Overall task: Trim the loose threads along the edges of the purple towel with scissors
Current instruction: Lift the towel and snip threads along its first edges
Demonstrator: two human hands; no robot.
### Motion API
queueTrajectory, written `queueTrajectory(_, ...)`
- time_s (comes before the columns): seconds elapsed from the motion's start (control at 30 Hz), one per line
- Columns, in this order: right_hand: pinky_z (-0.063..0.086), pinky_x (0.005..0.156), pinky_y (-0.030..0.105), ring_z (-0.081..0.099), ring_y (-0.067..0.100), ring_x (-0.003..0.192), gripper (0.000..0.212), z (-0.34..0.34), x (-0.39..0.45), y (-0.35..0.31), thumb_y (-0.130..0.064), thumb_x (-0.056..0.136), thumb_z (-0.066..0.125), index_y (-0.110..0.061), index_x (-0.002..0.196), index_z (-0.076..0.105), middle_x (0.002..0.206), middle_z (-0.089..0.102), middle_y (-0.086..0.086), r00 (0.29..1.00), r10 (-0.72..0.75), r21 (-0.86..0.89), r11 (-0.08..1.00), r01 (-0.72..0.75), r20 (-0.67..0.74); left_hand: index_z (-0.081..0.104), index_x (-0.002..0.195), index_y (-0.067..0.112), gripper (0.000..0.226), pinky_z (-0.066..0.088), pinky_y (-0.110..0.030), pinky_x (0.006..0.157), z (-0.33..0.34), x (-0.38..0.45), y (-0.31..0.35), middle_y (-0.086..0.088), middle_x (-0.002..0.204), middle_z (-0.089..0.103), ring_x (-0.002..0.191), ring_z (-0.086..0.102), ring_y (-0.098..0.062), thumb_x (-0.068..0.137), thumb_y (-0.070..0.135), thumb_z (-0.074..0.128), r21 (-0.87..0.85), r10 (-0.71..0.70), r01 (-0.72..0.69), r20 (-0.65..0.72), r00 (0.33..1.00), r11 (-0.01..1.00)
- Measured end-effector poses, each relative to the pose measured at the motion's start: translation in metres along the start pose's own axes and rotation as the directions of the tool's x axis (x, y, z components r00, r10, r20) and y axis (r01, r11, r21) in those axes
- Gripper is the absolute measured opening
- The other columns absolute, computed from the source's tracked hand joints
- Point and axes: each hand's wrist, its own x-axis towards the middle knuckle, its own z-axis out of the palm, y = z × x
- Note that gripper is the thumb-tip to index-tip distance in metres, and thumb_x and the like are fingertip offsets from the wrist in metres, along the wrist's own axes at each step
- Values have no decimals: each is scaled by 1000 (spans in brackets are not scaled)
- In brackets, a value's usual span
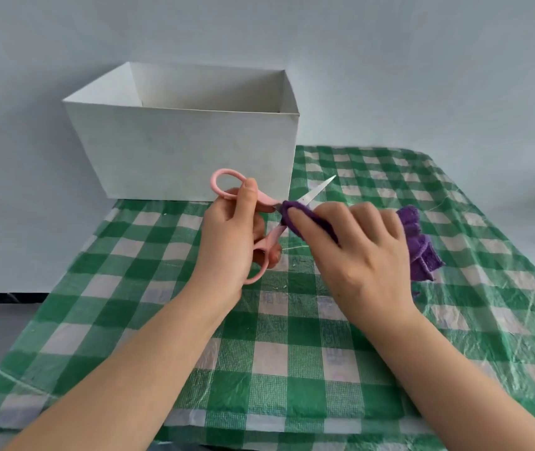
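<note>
Faintly, some bluish printed characters showed through the green-and-white checked cloth [292, 353] covering the surface, too blurred to read; no other writing could be made out. At the left rear stood a white box [188, 151], open at the top, partly on the cloth and partly overhanging its left edge. Only the upper part of its inside walls was visible, and its floor was hidden, so its contents could not be told.

Just in front of the box, the left hand [227, 242] gripped the pink scissors [259, 222], its fingers curled through and round the handle loops, thumb lying across the upper loop. The lower loop was partly hidden behind the hand. One blade pointed up and to the right; the other was hidden by the purple towel [422, 252].

The right hand [357, 252] held the towel bunched, fingers curled over it and forefinger pressing a fold against the scissors' pivot. The rest of the towel spilled out to the right of the hand, resting on the cloth, much of it hidden beneath the hand.
</note>
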Motion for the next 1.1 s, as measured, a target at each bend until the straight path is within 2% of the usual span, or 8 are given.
queueTrajectory(0.13,33,63,35,51,24,71,22,1,1,-3,-10,100,52,-12,109,72,86,64,2,999,13,-18,1000,-12,41,48,76,8,37,40,-26,38,-2,1,1,5,45,28,33,37,-19,100,35,41,-36,-12,13,36,999,999)
queueTrajectory(0.33,30,65,34,43,22,77,24,4,-2,6,-6,90,66,-15,112,71,89,63,3,992,123,-73,990,-120,32,52,80,6,37,41,-25,39,-2,0,0,5,45,28,33,37,-17,100,36,42,-26,-16,17,33,999,1000)
queueTrajectory(0.43,30,65,33,43,20,76,18,1,-1,3,-12,95,64,-15,110,73,88,65,2,997,69,-27,997,-70,-15,51,77,8,38,42,-25,39,-1,0,1,4,45,29,33,39,-17,100,36,41,-17,-15,15,27,1000,1000)
queueTrajectory(0.53,31,65,34,48,22,74,19,1,-1,1,-11,98,57,-14,110,72,88,65,2,999,12,13,1000,-13,33,49,75,8,38,41,-25,38,-1,0,1,3,47,26,33,37,-18,100,35,42,-28,-11,12,33,999,1000)
queueTrajectory(0.7,31,64,34,49,24,72,21,0,-2,0,-8,98,54,-13,107,72,87,64,3,997,58,-35,998,-57,43,50,77,6,38,41,-25,38,-1,0,0,2,46,26,32,36,-18,101,35,41,-47,-32,33,22,999,998)
queueTrajectory(0.83,29,64,33,42,20,75,18,0,0,5,-9,94,62,-16,106,73,85,64,2,994,108,-72,991,-109,-18,50,77,7,38,41,-26,40,-2,2,0,3,46,28,32,38,-17,100,36,41,-44,-21,22,28,999,999)
queueTrajectory(1.0,32,64,34,50,23,71,17,0,1,-4,-13,98,58,-14,108,72,87,65,2,999,-2,30,1000,1,32,49,74,9,38,40,-26,38,-3,2,0,4,46,29,33,37,-18,101,35,41,-16,16,-16,29,999,1000)
queueTrajectory(1.1,32,64,34,51,24,70,18,1,1,-2,-11,98,57,-14,106,72,87,64,2,999,28,15,999,-28,43,48,74,8,38,40,-26,39,-2,1,-1,5,45,28,33,37,-19,101,34,41,-9,18,-18,27,999,1000)
